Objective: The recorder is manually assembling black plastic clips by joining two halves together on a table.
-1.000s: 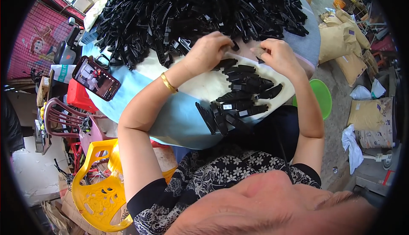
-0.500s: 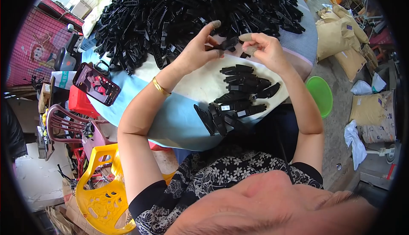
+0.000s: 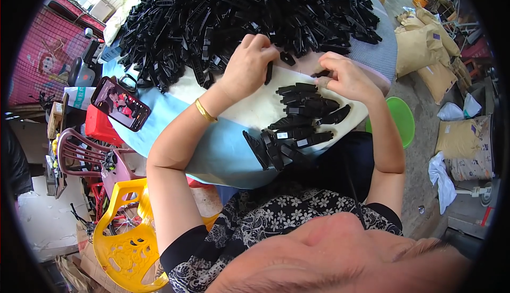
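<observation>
My left hand, a gold bangle on its wrist, is at the near edge of a big heap of black plastic parts. Its fingers are closed around a narrow black plastic part, mostly hidden by the hand. Farther right, my right hand pinches a small dark plastic piece between thumb and fingers. Between the two hands a loose black part lies on the cloth. Closer to me is a smaller group of long black plastic parts, laid roughly in rows.
Cloth in pale blue and cream covers the table. A phone with a lit screen stands tilted at the left edge. Beyond the table are a yellow chair, a green basin and brown sacks.
Both hands have drawn apart, the right moving toward me and to the right. The left hand has turned and its fingers have closed. A loose black part now shows between them.
</observation>
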The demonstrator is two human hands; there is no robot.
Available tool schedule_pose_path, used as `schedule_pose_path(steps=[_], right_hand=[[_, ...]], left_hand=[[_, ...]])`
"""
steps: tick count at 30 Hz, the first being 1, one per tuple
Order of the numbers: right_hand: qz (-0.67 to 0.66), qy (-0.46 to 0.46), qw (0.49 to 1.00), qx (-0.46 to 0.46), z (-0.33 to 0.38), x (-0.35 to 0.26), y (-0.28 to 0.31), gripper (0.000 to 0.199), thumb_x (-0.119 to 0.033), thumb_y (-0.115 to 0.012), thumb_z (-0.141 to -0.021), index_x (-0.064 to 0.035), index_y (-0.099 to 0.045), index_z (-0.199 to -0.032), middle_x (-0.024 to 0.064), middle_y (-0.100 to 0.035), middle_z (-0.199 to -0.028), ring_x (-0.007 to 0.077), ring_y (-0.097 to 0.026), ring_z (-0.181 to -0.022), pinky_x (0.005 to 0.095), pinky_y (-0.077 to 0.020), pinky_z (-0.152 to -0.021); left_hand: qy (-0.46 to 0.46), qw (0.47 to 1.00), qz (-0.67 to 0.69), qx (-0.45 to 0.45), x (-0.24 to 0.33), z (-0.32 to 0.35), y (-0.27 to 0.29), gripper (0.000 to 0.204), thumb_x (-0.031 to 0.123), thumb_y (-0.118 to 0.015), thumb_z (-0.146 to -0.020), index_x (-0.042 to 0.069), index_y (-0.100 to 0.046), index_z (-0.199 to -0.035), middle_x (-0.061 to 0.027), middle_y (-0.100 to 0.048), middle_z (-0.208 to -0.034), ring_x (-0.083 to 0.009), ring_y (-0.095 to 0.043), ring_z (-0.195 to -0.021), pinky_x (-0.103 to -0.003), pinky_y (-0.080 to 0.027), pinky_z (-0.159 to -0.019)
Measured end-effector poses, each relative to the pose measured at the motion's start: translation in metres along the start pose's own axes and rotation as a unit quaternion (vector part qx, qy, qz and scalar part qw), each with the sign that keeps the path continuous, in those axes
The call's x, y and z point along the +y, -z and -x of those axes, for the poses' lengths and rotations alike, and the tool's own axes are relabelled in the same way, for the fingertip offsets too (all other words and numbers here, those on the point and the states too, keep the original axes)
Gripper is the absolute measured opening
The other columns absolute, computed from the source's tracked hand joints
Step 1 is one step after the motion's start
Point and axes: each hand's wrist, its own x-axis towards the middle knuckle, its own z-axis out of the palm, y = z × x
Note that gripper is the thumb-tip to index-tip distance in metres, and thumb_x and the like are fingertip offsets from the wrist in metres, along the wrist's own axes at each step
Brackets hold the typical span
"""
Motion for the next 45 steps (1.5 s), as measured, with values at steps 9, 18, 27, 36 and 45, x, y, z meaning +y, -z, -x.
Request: schedule_pose_path(steps=[9,18,27,36,45], right_hand=[[0.119,0.025,0.992,0.012,0.005,0.000,0.002,0.026,0.004,-0.063,-0.068,0.0006,-0.060,-0.093,0.0123,-0.060,-0.089,0.0262,-0.058,-0.078,0.0334,-0.0477,-0.069],[-0.003,0.086,0.987,0.139,-0.005,-0.010,-0.013,0.028,-0.003,-0.072,-0.071,-0.0004,-0.065,-0.099,0.0084,-0.063,-0.089,0.0183,-0.060,-0.076,0.0286,-0.0501,-0.068],[0.081,0.108,0.988,0.081,-0.010,-0.004,-0.010,0.017,-0.001,-0.065,-0.069,0.0026,-0.064,-0.085,0.0111,-0.063,-0.084,0.0285,-0.060,-0.079,0.0345,-0.0490,-0.069],[-0.007,0.058,0.998,-0.014,-0.023,-0.020,-0.012,0.018,-0.003,-0.071,-0.071,0.0035,-0.066,-0.086,0.0118,-0.063,-0.081,0.0231,-0.060,-0.074,0.0310,-0.0478,-0.065],[0.165,-0.031,0.985,0.045,-0.041,-0.026,-0.036,0.024,-0.020,-0.067,-0.082,-0.0074,-0.066,-0.103,0.0123,-0.061,-0.094,0.0309,-0.062,-0.086,0.0390,-0.0507,-0.077]], left_hand=[[0.144,0.989,-0.030,-0.006,0.014,0.008,-0.009,0.040,0.006,-0.062,-0.072,0.003,-0.047,-0.109,-0.0127,-0.061,-0.083,-0.0298,-0.061,-0.078,-0.039,-0.051,-0.065],[0.064,0.984,0.167,0.024,0.026,0.001,-0.021,0.046,0.003,-0.066,-0.071,0.005,-0.051,-0.114,-0.0123,-0.063,-0.088,-0.0320,-0.059,-0.083,-0.041,-0.048,-0.076],[0.173,0.954,0.236,-0.066,0.018,0.002,-0.020,0.028,0.010,-0.073,-0.070,0.000,-0.067,-0.096,-0.0133,-0.061,-0.081,-0.0254,-0.061,-0.072,-0.034,-0.050,-0.066],[0.146,0.943,0.261,-0.142,0.016,-0.002,-0.012,0.027,0.017,-0.072,-0.071,0.003,-0.067,-0.094,-0.0149,-0.064,-0.091,-0.0317,-0.062,-0.083,-0.038,-0.049,-0.075],[0.120,0.971,-0.097,-0.185,-0.020,0.014,0.035,0.017,0.008,-0.065,-0.071,0.011,-0.068,-0.087,-0.0132,-0.059,-0.090,-0.0298,-0.061,-0.084,-0.037,-0.052,-0.071]])
